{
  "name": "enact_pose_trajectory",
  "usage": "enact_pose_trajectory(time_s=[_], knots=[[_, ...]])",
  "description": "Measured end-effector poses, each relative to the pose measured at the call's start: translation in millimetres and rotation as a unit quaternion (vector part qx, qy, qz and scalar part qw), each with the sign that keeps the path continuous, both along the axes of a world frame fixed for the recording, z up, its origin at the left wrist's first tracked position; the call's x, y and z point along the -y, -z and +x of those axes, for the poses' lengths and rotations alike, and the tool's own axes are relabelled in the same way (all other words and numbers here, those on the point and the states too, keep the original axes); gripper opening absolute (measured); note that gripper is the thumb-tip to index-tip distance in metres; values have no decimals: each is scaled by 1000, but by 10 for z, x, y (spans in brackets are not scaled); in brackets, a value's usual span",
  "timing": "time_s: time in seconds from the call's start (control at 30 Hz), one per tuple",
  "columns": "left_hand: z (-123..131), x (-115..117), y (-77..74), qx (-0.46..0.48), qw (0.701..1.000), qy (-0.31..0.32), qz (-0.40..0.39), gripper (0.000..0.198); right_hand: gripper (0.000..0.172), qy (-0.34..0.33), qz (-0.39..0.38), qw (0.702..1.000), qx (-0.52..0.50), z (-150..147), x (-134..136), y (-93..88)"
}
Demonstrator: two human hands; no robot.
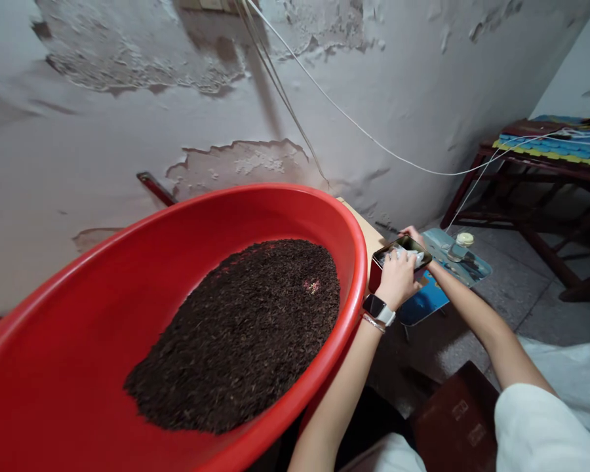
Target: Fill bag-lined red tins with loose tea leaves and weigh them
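Observation:
A rectangular dark red box (375,274) with a shiny dark inside stands just right of the big red basin. Crumpled clear plastic (407,252), apparently a bag, fills its opening. My left hand (397,278), with a watch on the wrist, reaches over the near side, its fingers closed on the plastic. At the box's far side, my right hand (413,235) grips its edge; part of that hand is hidden behind the box. Beside them, the red basin (361,262) holds a wide heap of dark, dry, loose tea-like leaves (246,334), with a small pale patch on it.
A small blue folding table (425,303) sits under and beyond the box, carrying a clear jar with a pale lid (465,240). Dark wooden racks (535,196) stand at right. A white cable (373,139) hangs across the peeling wall. A brown stool (455,419) is below my arms.

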State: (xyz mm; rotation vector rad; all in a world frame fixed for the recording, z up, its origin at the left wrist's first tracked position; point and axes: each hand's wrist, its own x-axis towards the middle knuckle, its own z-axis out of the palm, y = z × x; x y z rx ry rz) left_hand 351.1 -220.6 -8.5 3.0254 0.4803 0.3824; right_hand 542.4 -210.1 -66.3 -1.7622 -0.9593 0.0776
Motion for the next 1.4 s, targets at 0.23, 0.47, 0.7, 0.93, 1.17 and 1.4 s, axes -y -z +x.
enact_pose_trajectory(time_s=[0.23,0.47,0.7,0.93,1.17,1.4], knots=[[42,1,-4,45,999,-1,0,39,46,280,161,946,17,580,452,-736],[-284,373,534,309,950,-29,-21,32,34,46,-32,994,-97,67,635,-1025],[-472,568,695,332,939,-88,-13,44,22,-8,-172,984,52,-389,433,-989],[-390,346,325,192,977,-92,-20,60,24,67,-273,921,268,-343,517,-1056],[-336,339,397,150,984,-93,36,59,44,54,-148,925,345,-546,306,-1310],[-325,320,414,130,986,-97,37,57,56,-67,-423,866,258,-614,20,-948]])
